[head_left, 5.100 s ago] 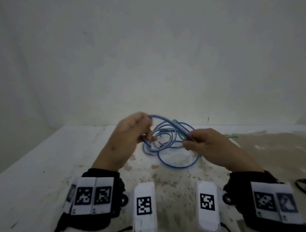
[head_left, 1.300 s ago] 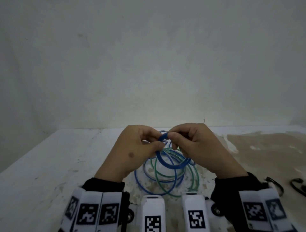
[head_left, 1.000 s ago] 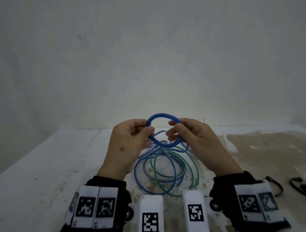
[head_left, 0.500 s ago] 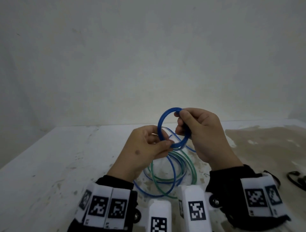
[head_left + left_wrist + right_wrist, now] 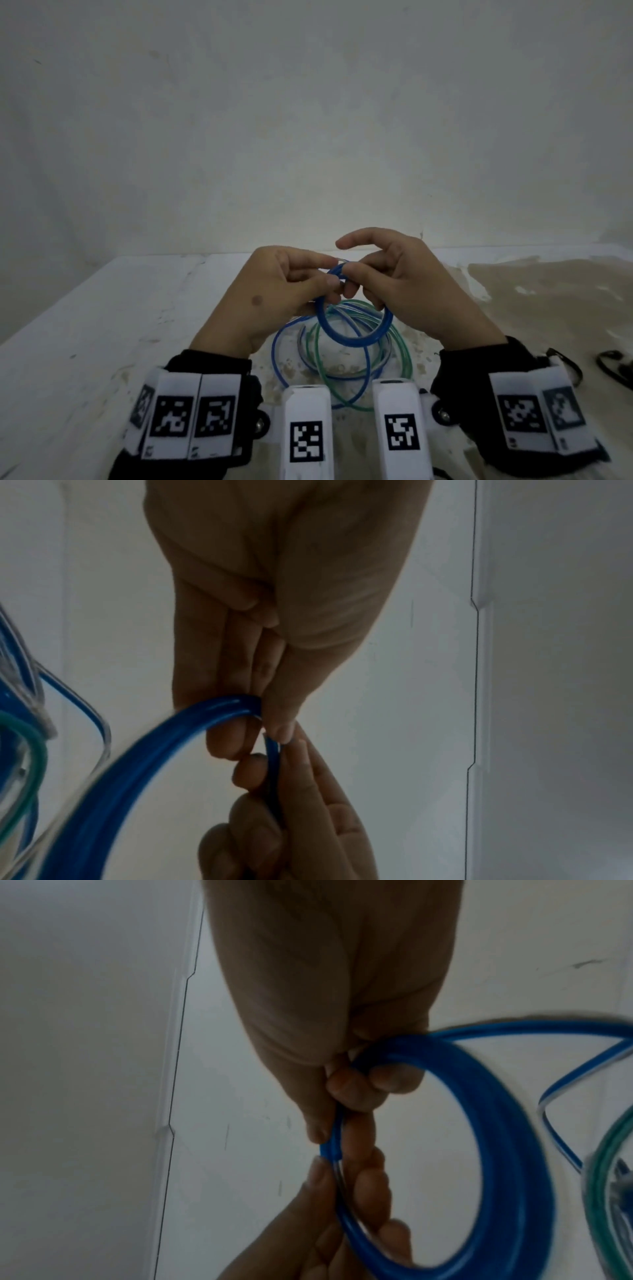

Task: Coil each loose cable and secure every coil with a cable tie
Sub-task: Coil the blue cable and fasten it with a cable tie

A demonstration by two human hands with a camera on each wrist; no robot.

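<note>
A tight blue cable coil (image 5: 354, 334) hangs in the air between both hands, above the table. My left hand (image 5: 291, 291) pinches the coil's top with thumb and fingers, seen close in the left wrist view (image 5: 270, 723). My right hand (image 5: 376, 277) pinches the same spot from the other side, its index finger lifted; the right wrist view shows the coil (image 5: 496, 1137) hooked over its curled fingers (image 5: 356, 1091). More loose blue cable (image 5: 281, 346) and a green cable (image 5: 397, 346) lie in wide loops on the table below. No cable tie is visible on the coil.
The white table (image 5: 102, 342) is stained, with a brown patch (image 5: 548, 301) at the right. Dark thin loops (image 5: 613, 366) lie at the right edge. A plain wall stands close behind the table.
The coil was raised upright half a second ago; both hands have lowered it and turned it, so it now hangs below the fingers. My right index finger has lifted off.
</note>
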